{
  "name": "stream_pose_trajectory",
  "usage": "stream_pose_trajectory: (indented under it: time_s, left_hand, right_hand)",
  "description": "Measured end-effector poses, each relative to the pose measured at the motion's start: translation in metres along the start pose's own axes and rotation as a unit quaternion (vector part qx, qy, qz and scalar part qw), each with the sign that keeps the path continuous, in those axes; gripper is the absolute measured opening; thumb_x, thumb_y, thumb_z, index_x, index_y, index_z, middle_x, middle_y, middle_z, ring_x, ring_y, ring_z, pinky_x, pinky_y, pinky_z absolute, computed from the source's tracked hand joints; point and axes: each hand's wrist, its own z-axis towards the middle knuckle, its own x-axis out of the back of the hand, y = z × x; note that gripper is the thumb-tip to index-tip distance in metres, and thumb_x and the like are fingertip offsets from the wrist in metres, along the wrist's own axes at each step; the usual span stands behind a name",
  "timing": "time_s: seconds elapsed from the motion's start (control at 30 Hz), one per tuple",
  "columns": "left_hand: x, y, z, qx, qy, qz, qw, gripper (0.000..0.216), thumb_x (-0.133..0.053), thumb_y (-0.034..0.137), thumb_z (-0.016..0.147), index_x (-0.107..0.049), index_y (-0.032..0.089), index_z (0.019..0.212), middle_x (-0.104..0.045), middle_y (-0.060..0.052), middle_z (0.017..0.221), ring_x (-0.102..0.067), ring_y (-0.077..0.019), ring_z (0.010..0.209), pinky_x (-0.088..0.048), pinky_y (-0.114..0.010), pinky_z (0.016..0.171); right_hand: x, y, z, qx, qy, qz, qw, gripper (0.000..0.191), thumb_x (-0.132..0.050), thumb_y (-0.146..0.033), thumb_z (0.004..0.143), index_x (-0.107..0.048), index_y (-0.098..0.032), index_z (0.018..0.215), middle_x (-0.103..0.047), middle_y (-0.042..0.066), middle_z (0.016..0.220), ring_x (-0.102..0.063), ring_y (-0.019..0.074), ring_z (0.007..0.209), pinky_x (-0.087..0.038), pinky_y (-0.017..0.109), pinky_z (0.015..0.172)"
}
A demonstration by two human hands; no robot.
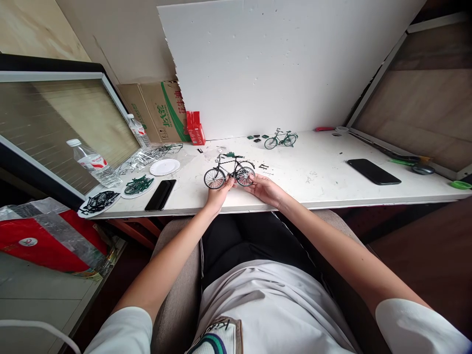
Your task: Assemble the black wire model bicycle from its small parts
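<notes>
A small black model bicycle (231, 164) is held upright near the table's front edge, its front wheel pointing left. My left hand (218, 195) is closed on its lower middle, around the pedal area. The fingers of my right hand (266, 189) pinch the rear wheel from the right side. Just behind the bicycle lies a small green part (232, 154), partly hidden by it. Small black parts (263, 166) rest on the table to the right of the rear wheel. Farther back stands a green model bicycle (280, 139) on its own.
At left are plates of black parts (99, 202) and green parts (138, 185), a white plate (164, 167), a phone (160, 194) and water bottles (93, 163). A red box (195, 129) stands behind. Another phone (373, 171) and scissors (409, 160) lie right.
</notes>
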Motion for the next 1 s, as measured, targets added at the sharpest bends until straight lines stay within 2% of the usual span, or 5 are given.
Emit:
stream_pose_trajectory:
  time_s: [0.27,0.47,0.63,0.83,1.0]
  left_hand:
    - [-0.002,0.000,-0.001,0.013,0.007,-0.006,1.000,0.039,-0.091,0.053,0.077,-0.078,0.020,0.092,-0.080,-0.007,0.096,-0.073,-0.0229,0.086,-0.054,-0.040,0.089]
    - [-0.001,0.002,0.001,0.045,0.008,-0.052,0.998,0.038,-0.094,0.049,0.074,-0.076,0.020,0.088,-0.079,-0.006,0.095,-0.070,-0.0190,0.082,-0.048,-0.033,0.081]
    - [-0.003,0.007,0.000,0.060,-0.003,-0.071,0.996,0.039,-0.096,0.048,0.070,-0.076,0.019,0.086,-0.079,-0.005,0.090,-0.067,-0.0164,0.079,-0.046,-0.030,0.077]
    - [-0.006,0.011,-0.003,0.090,-0.010,-0.095,0.991,0.035,-0.095,0.043,0.072,-0.076,0.018,0.088,-0.077,-0.005,0.093,-0.066,-0.0157,0.080,-0.044,-0.030,0.079]
    - [-0.008,0.011,-0.005,0.108,0.002,-0.103,0.989,0.032,-0.094,0.039,0.074,-0.077,0.017,0.090,-0.077,-0.006,0.094,-0.065,-0.0148,0.081,-0.043,-0.030,0.081]
  right_hand:
    - [0.002,0.000,0.001,0.005,0.012,0.011,1.000,0.033,-0.088,-0.048,0.085,-0.077,-0.028,0.110,-0.082,0.003,0.117,-0.073,0.0238,0.118,-0.056,0.042,0.111]
    - [0.004,0.001,-0.001,-0.004,-0.026,0.020,0.999,0.038,-0.087,-0.048,0.088,-0.076,-0.030,0.120,-0.081,0.003,0.122,-0.072,0.0243,0.121,-0.054,0.044,0.113]
    - [0.004,0.001,-0.001,0.002,-0.044,0.027,0.999,0.038,-0.085,-0.047,0.091,-0.073,-0.028,0.122,-0.079,0.003,0.127,-0.071,0.0219,0.120,-0.056,0.040,0.108]
    - [0.004,0.001,-0.002,-0.015,-0.068,0.053,0.996,0.029,-0.079,-0.047,0.097,-0.071,-0.030,0.120,-0.079,0.002,0.125,-0.071,0.0206,0.118,-0.059,0.032,0.091]
    - [0.002,0.000,-0.003,-0.024,-0.066,0.066,0.995,0.024,-0.075,-0.046,0.100,-0.069,-0.030,0.118,-0.079,0.002,0.124,-0.071,0.0213,0.122,-0.058,0.033,0.091]
